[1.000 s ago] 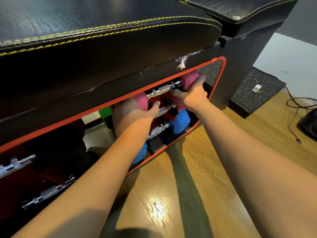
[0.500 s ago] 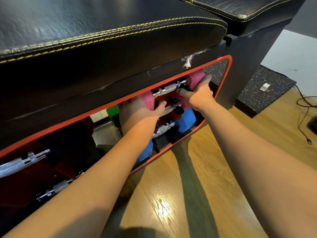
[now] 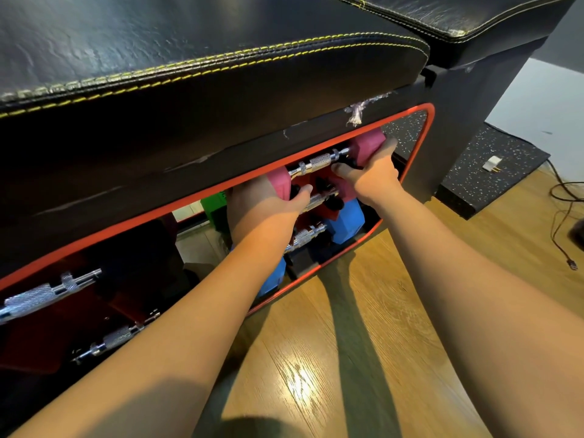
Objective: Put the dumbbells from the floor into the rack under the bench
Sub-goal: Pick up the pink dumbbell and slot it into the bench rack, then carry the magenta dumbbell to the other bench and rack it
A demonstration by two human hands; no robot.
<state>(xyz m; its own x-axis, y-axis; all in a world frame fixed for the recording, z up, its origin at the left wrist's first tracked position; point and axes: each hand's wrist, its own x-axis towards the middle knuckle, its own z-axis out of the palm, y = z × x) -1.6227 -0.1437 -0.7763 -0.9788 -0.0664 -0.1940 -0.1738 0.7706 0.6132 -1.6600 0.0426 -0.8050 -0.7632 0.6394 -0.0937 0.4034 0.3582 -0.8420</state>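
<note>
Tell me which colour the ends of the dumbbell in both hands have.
Pink: the dumbbell has pink end blocks and a silver handle, seen in the head view.

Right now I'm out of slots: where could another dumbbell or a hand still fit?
Bare gap between the green block and the dark dumbbells. Bare wooden floor along the red-trimmed opening. Crowded where both hands hold the pink dumbbell above blue ones.
</note>
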